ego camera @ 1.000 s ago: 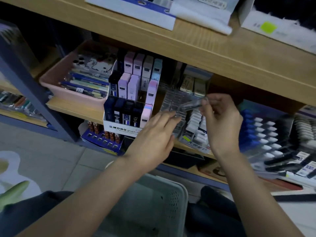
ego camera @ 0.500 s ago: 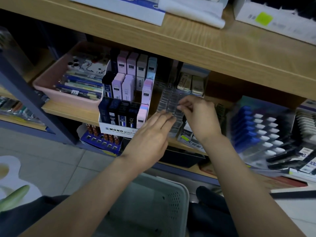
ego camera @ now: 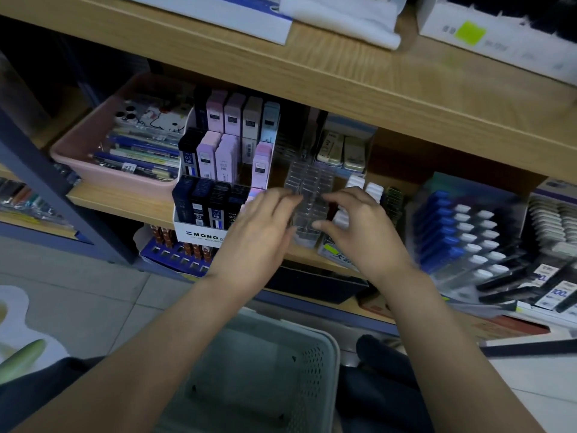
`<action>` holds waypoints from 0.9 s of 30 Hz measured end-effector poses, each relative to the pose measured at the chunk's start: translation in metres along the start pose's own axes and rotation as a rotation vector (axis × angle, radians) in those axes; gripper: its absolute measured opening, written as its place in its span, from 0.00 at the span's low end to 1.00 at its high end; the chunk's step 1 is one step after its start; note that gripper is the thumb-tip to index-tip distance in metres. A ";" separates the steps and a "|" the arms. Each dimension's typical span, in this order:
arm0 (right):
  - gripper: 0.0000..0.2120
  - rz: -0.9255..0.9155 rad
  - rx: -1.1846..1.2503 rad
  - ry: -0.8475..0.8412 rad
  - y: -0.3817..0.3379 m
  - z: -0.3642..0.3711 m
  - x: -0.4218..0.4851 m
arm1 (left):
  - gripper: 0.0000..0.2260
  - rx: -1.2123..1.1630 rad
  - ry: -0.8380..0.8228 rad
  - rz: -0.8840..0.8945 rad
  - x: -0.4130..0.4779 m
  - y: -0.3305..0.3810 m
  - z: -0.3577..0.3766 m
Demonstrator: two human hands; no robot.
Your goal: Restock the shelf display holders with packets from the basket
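Clear plastic marks the stepped display holder (ego camera: 303, 239) on the wooden middle shelf (ego camera: 125, 203), and its slots carry rows of small see-through packets (ego camera: 307, 182), packed close from front to back. My left hand (ego camera: 265, 228) lies at the holder's left side with the fingers straight and together, their tips touching the packets near the middle rows. My right hand (ego camera: 359, 229) arches over the holder's right side, index tip on the packets and thumb lower down at the front. The 2 are apart with a gap between them, but the blur is heavy, so I cannot tell whether they pinch a packet or only rest there.

Just left of the holder stands a white MONO display (ego camera: 199, 236) of lead cases, dark blue in the front row, pink and pale ones stepped up behind. Left of that sits a pink tray (ego camera: 78, 164) of pens and phone cases. Just right of my right hand are white-capped items (ego camera: 373, 189), and behind the holder 2 pale tins or erasers (ego camera: 340, 151), probably, since that corner is dim. Further right, well apart, a rack holds rows of blue and white pieces (ego camera: 443, 228).

Below my forearms, near my lap, sits the grey perforated basket (ego camera: 326, 348). Its inside is too dark for me to make out any contents. Above everything runs the upper shelf board (ego camera: 343, 89), with white boxes on top.
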State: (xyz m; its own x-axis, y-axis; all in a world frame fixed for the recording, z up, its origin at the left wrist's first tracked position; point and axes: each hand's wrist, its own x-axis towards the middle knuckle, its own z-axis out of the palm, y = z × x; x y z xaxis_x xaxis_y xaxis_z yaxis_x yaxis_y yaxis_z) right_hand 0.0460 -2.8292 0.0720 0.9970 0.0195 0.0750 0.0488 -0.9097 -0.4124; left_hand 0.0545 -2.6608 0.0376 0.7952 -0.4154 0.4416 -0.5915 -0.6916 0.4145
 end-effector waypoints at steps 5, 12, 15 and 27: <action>0.18 -0.014 -0.046 0.054 0.006 0.002 -0.004 | 0.11 0.065 0.030 0.039 0.007 -0.008 0.003; 0.30 -0.056 -0.070 0.134 0.006 0.008 -0.016 | 0.10 0.114 0.046 0.094 0.010 -0.011 0.006; 0.43 0.041 -0.220 0.020 0.016 0.006 -0.031 | 0.14 0.148 -0.005 0.126 0.007 -0.012 0.006; 0.37 0.006 -0.156 -0.032 0.050 -0.010 -0.036 | 0.22 0.202 -0.090 0.155 0.005 -0.006 0.010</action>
State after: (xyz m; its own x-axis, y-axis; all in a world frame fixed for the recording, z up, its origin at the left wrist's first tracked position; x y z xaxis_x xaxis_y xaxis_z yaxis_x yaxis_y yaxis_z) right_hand 0.0119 -2.8800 0.0580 0.9988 0.0251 0.0428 0.0356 -0.9632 -0.2664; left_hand 0.0628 -2.6644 0.0297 0.7115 -0.5700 0.4109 -0.6754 -0.7161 0.1762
